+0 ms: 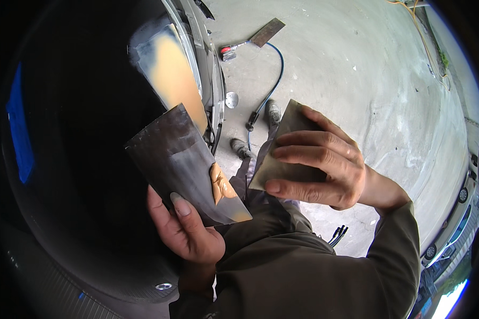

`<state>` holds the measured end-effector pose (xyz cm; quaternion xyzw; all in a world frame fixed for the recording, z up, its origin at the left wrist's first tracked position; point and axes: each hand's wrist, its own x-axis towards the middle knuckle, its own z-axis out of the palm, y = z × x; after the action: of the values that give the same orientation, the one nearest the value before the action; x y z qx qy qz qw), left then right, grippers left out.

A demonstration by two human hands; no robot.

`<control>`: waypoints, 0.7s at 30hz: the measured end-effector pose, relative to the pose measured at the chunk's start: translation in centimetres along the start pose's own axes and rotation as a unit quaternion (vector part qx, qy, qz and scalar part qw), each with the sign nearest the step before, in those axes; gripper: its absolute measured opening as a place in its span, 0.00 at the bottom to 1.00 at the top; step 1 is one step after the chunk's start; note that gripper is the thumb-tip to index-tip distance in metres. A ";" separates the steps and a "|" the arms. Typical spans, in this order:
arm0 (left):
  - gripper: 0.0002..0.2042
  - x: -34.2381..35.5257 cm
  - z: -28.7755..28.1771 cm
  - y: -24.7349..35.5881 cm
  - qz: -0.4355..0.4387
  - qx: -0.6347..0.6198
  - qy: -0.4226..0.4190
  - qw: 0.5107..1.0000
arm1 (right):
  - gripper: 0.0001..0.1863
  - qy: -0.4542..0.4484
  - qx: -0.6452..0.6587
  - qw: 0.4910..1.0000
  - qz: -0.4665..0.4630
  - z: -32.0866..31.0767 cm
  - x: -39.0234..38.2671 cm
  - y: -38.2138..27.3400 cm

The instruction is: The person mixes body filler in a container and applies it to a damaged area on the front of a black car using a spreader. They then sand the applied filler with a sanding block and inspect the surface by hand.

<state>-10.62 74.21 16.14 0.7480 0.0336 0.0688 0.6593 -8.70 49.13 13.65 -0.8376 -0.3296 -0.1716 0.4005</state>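
I have the left fingers [159,211] closed on a dark plate [173,143] bearing 1 tan paste dab [222,186]; over the feed, the right fingers [311,154] clasp a greyish plate [288,171] to its right.

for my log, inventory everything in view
metal plate: one, dark, centre left
putty blob: one, tan, on plate
spreader: one, grey, centre
car: one, black, left
filler patch: one, tan, on car
strip: one, blue, leftmost
hand tool: one, red, floor
hose: one, blue, floor
loose plate: one, brown, floor
cable: one, orange, upper right
parked car: one, white, right
left hand: one, bare, holding plate
right hand: one, bare, holding spreader
shoes: two, grey, centre
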 end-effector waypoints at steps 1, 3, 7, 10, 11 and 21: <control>0.25 0.0 0.2 -0.1 0.002 0.016 -0.006 1.000 | 0.23 0.012 -0.007 0.999 -0.037 0.3 0.3 -0.1; 0.28 0.0 0.5 -0.3 0.005 0.035 -0.019 0.999 | 0.21 0.014 0.011 0.999 -0.041 1.8 1.0 -0.9; 0.27 0.2 -0.3 -0.7 0.030 0.076 0.065 0.995 | 0.16 -0.023 -0.013 0.997 -0.068 3.5 2.2 -2.4; 0.25 0.8 -3.4 -1.0 0.034 0.041 0.167 0.985 | 0.17 -0.021 0.044 0.998 -0.043 3.5 3.8 -0.9; 0.24 0.7 -4.9 -1.0 0.121 0.301 0.104 0.940 | 0.19 0.025 0.066 0.997 -0.029 3.8 4.5 0.4; 0.36 -3.0 -7.9 0.8 0.277 0.671 0.008 0.688 | 0.40 0.129 -0.060 0.990 -0.002 12.3 12.0 11.6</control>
<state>-14.81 81.42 17.73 0.9654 -0.1331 0.2138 -0.0674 8.26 58.38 6.13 -0.8301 -0.2660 -0.2984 0.3887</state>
